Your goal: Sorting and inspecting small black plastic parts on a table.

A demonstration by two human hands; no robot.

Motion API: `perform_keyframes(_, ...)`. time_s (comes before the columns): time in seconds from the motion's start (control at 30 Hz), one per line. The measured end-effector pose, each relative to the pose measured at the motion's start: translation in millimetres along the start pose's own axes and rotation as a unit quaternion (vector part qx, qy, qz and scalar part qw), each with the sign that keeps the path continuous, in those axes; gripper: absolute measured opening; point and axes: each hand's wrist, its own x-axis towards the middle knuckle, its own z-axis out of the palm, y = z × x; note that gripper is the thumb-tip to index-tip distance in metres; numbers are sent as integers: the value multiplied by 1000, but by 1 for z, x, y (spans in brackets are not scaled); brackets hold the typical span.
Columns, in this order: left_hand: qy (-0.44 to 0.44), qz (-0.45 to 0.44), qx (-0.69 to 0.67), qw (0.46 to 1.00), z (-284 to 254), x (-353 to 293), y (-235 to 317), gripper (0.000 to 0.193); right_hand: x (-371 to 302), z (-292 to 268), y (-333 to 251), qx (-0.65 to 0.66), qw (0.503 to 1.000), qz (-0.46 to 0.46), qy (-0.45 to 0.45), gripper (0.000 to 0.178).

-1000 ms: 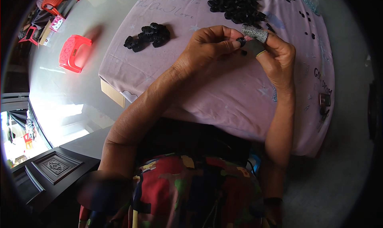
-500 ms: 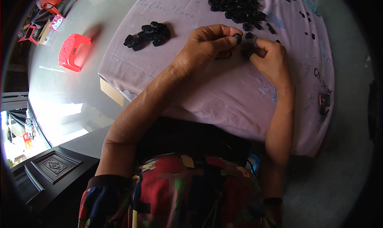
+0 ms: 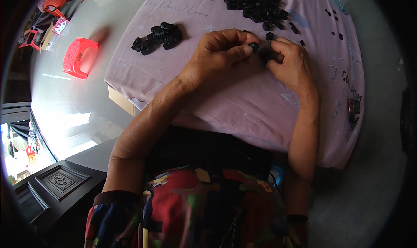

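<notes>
Over the pink cloth, my left hand (image 3: 219, 50) pinches a small black ridged piece (image 3: 253, 47) between thumb and fingertips. Close to its right, my right hand (image 3: 289, 63) has its thumb and fingers curled together; whatever they hold, if anything, is hidden. A loose black piece (image 3: 269, 36) lies just beyond the right fingertips. Further off spreads a large heap of similar black pieces (image 3: 256, 7), while a smaller cluster of black toothed pieces (image 3: 160, 37) rests left of my left hand.
The pink cloth (image 3: 226, 104) covers the table and bears printed lettering. Several small black bits (image 3: 334, 20) and a small dark rectangular object (image 3: 354, 106) lie toward its right edge. A red plastic stool (image 3: 80, 57) stands on the grey floor to the left.
My left hand has come slightly down and left with the black piece. The right fingers have curled in further, with the hand still beside the left one.
</notes>
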Motion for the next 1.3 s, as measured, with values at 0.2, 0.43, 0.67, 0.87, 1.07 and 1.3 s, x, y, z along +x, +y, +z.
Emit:
perform_keyframes(0.2, 22, -14, 13, 1000, -6, -1, -2, 23, 1, -1, -2, 79, 995, 62, -19, 13)
perform_keyframes(0.43, 7, -6, 4, 1000, -7, 0, -3, 22, 1, -5, -3, 409, 911, 19, -41, 21)
perform_keyframes(0.67, 24, -8, -6, 1000, -5, 1, -5, 21, 1, -2, -3, 423, 904, 31, -59, 23)
perform_keyframes(0.87, 12, -10, 31, 999, -5, 1, -2, 22, 1, -1, -5, 429, 900, 48, -56, 24)
perform_keyframes(1.07, 17, 4, 58, 998, -5, 1, -3, 21, 3, 1, -11, 452, 889, 67, -36, 22)
perform_keyframes(1.3, 24, 15, 44, 999, -4, 1, -5, 21, 1, -2, -16, 432, 895, 103, -35, 21)
